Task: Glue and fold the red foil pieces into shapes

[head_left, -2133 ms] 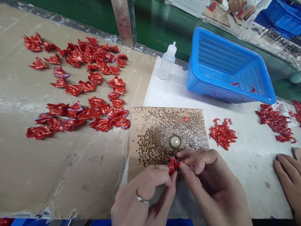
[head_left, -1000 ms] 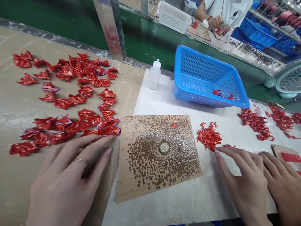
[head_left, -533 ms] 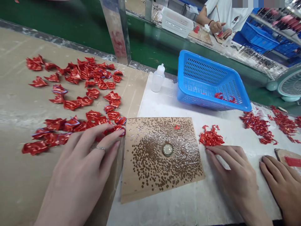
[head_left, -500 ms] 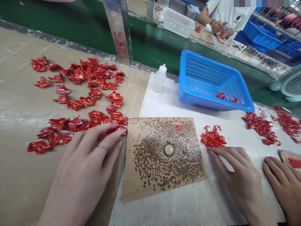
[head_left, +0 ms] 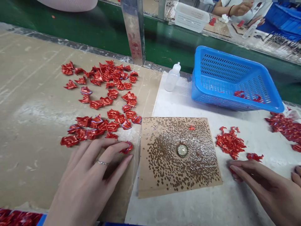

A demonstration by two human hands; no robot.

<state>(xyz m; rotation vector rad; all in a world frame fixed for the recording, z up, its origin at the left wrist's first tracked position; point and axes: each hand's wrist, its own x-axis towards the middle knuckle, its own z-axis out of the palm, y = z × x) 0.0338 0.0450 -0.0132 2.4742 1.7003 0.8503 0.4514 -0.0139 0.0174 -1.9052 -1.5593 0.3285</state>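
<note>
My left hand, a ring on one finger, rests over the tan tabletop. Its thumb and index finger close about a shiny red folded piece with a bluish edge. Several similar red pieces lie beyond its fingers. My right hand is at the right, thumb and index finger pinched on a small red piece, mostly hidden beneath them. Beyond it lies a pile of small curled red pieces. Between my hands sits a brown cardboard sheet with glossy dark spots and a round cap-like disc.
A blue perforated basket holds a few red pieces behind the cardboard. Left of it stands a translucent squeeze bottle. A metal post rises at the back. Another person's fingers show at the right edge; a co-worker sits opposite.
The view has shifted left. My left hand has drawn the bluish-edged red piece toward me, away from the others. My right hand has moved back from the pile with a red piece under its fingertips.
</note>
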